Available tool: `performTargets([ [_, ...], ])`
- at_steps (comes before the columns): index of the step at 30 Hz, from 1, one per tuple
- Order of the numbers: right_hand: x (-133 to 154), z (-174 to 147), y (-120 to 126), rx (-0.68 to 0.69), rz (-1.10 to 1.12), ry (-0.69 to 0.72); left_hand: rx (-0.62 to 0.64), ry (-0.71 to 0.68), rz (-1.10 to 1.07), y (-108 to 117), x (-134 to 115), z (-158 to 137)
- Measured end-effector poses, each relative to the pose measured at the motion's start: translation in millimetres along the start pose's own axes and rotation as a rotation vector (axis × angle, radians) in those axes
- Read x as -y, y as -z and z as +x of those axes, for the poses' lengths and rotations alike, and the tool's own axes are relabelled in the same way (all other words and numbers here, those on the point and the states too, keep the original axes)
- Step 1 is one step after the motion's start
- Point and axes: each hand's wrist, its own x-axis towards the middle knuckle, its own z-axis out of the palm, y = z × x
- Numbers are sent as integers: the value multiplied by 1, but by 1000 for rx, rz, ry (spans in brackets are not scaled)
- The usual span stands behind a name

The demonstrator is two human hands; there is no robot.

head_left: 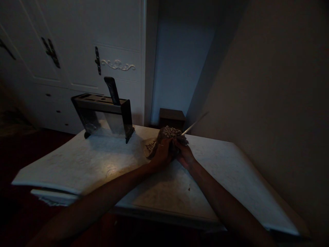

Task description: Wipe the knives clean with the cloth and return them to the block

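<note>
My left hand [163, 152] is closed on a shaggy grey-brown cloth [169, 132], which bulges up above the fingers. A thin, pale blade [195, 123], apparently a knife's, sticks out of the cloth and points away to the upper right. Close beside it, my right hand [185, 154] has its thumb and fingers closed on the cloth near the base of the blade. Any handle is hidden by the hands and cloth. A paler, patterned part of the cloth [149, 146] hangs on the left. Both hands are over the table, near its back edge.
A knife block [102, 118] with clear sides stands on the white table [89, 168], with one black knife handle [112, 91] upright in it. White cupboards [77, 41] are behind. A wall [269, 85] rises on the right, and a dark box [171, 117] stands beyond the table.
</note>
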Motion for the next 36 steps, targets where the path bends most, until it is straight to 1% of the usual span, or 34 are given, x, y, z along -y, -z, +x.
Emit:
performTargets([
  [4,-1,5,-4,-116,-2,78,77,-42,172,-4,-6,-5],
  [5,-1,7,-4,-145,-7,106,73,-50,214,-4,-8,-5],
  [7,-1,10,-4,-203,-15,167,28,-50,272,-5,-10,-4],
  [10,-2,15,0,-279,-25,225,-68,-20,272,-4,-5,-1],
  [12,-3,18,4,-347,-49,251,-95,13,244,-2,1,1],
  [14,-3,20,8,-435,-89,289,-94,62,233,-1,5,2],
  [16,-2,21,10,-493,-143,346,-60,95,248,-1,5,2],
  [19,0,19,9,-496,-201,403,10,80,279,0,-1,1],
  [23,3,16,6,-500,-198,371,66,51,294,0,-8,0],
  [28,4,17,4,-551,-238,333,71,20,306,2,-10,-2],
  [32,4,17,5,-566,-272,316,53,-52,377,3,-16,0],
  [33,4,17,5,-556,-285,329,72,-82,395,3,-18,1],
  [36,3,16,6,-503,-360,398,179,-155,422,3,-22,3],
])
